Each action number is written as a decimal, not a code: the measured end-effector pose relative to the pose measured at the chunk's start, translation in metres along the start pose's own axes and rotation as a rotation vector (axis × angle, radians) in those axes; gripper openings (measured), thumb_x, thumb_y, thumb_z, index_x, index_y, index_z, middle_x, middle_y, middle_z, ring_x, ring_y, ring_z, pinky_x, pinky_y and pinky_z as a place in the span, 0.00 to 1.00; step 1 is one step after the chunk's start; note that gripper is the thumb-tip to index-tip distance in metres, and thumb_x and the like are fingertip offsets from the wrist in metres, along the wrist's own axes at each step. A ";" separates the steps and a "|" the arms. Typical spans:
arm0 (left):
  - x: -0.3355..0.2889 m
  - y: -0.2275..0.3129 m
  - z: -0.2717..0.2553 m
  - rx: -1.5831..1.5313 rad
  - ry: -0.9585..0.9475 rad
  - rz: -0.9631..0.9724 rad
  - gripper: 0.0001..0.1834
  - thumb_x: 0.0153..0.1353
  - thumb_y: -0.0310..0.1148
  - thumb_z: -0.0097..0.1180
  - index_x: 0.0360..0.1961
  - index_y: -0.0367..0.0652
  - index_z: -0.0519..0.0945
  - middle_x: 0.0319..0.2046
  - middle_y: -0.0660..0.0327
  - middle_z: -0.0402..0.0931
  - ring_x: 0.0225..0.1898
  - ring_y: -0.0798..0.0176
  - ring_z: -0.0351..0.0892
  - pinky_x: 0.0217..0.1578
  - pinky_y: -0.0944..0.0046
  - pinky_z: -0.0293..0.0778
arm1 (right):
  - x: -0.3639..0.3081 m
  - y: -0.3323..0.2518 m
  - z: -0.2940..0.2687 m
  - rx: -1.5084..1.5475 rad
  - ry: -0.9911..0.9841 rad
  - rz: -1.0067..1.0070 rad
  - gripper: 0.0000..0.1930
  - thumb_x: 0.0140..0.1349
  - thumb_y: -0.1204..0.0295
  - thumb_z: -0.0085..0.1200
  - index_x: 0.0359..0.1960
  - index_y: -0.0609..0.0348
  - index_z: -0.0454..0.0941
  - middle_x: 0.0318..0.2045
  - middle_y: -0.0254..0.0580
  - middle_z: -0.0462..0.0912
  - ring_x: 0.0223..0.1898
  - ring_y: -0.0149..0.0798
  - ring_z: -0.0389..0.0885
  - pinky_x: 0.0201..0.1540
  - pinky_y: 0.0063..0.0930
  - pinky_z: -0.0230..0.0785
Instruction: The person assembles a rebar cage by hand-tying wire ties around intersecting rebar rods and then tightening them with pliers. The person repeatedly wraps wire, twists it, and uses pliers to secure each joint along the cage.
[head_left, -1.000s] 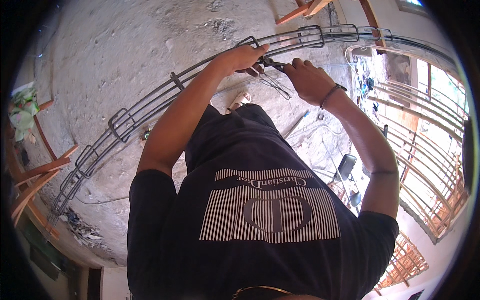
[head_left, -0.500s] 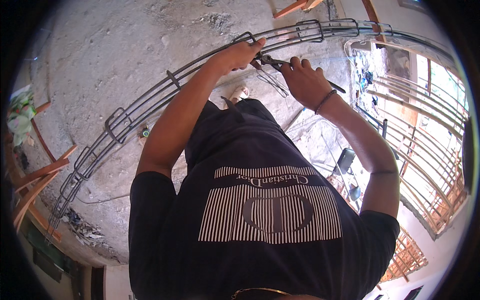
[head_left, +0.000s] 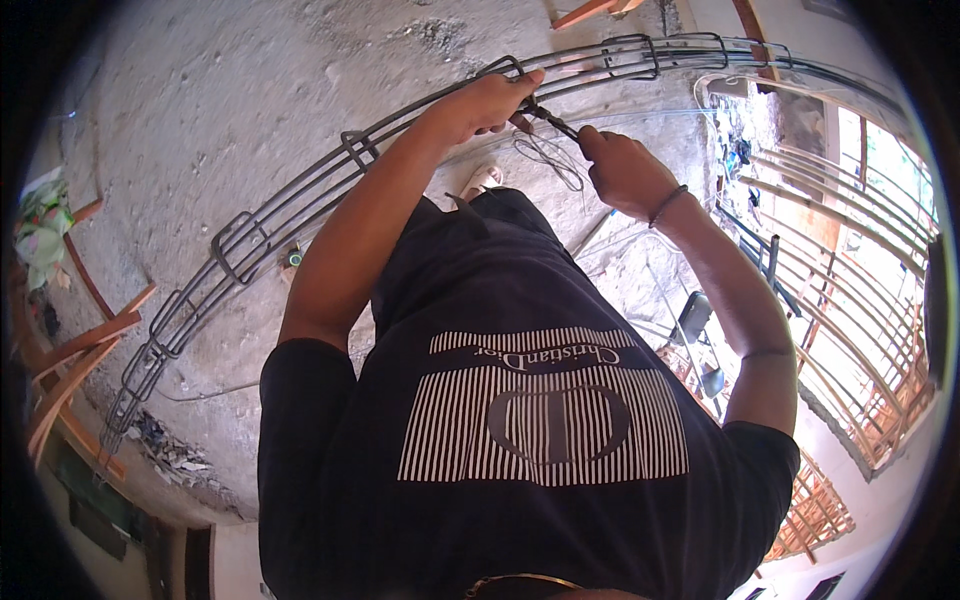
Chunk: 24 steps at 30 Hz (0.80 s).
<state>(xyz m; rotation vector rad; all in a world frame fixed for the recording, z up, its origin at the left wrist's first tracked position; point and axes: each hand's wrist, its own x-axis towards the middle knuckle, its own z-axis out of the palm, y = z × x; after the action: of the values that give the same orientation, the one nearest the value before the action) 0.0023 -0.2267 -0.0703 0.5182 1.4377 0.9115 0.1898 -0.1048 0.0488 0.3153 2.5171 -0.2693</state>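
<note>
Steel rebar cage (head_left: 357, 148) extends along the far side of both hands, its long axis running from near left to far right; the left hand (head_left: 487, 105) is nearer, positioned at the bars. The right hand (head_left: 632, 177) has its fingers closed around the pliers (head_left: 556, 122), whose head points far left toward the cage, beside looped tie wire (head_left: 555, 163). Left fingers are bent; their grip cannot be confirmed.

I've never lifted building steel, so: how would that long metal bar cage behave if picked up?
The bar cage would probably sag somewhat, being long and slender. It may feel heavy, as it looks like dark metal throughout. Its rectangular hoops should discourage rolling.
</note>
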 end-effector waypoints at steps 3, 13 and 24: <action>0.000 0.000 0.001 -0.037 -0.034 0.000 0.37 0.70 0.69 0.43 0.41 0.43 0.84 0.28 0.63 0.85 0.19 0.71 0.55 0.19 0.66 0.54 | 0.005 0.019 0.005 0.497 -0.191 0.037 0.10 0.70 0.70 0.53 0.48 0.58 0.69 0.32 0.47 0.82 0.32 0.43 0.86 0.32 0.40 0.80; -0.009 0.002 0.007 -0.001 0.028 0.046 0.39 0.69 0.71 0.43 0.40 0.41 0.84 0.16 0.68 0.67 0.17 0.70 0.52 0.19 0.63 0.53 | 0.004 0.011 0.027 1.332 -0.403 0.335 0.22 0.60 0.66 0.70 0.50 0.59 0.73 0.28 0.42 0.83 0.26 0.36 0.84 0.29 0.32 0.81; -0.002 0.001 0.005 -0.028 0.034 0.014 0.39 0.69 0.70 0.44 0.39 0.41 0.85 0.18 0.69 0.60 0.21 0.68 0.49 0.23 0.62 0.51 | -0.032 -0.017 0.023 -0.285 0.471 0.214 0.29 0.64 0.53 0.60 0.63 0.53 0.75 0.46 0.50 0.80 0.49 0.49 0.81 0.48 0.50 0.74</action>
<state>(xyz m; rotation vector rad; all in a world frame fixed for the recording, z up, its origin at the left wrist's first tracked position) 0.0074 -0.2272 -0.0677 0.4943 1.4515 0.9542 0.2227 -0.1326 0.0500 0.5820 2.8967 0.2805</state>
